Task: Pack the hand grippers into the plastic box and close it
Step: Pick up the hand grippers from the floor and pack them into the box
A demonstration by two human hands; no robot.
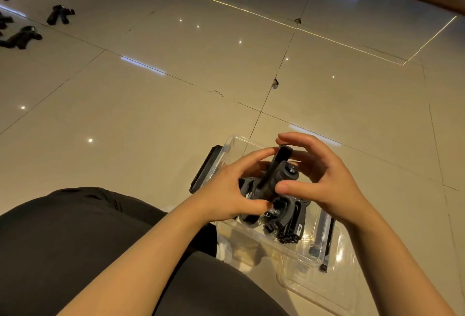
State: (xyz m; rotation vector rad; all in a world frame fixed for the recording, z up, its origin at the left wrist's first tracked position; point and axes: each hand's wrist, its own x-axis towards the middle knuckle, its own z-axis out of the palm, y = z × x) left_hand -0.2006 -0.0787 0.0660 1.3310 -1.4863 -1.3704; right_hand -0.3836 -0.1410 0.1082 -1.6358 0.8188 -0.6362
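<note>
On a glossy tiled floor (176, 104), a clear plastic box (254, 236) already holds black hand grippers (289, 222). Directly above it, the left hand (226, 189) and right hand (324, 177) both clasp another hand gripper (273, 177), handle pointing steeply upward, ribbed and matte. More loose grippers (60, 14) lie far left.

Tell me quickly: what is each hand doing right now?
Left hand: fingers curled round a black hand gripper over the plastic box.
Right hand: fingers pinching the same hand gripper.
</note>
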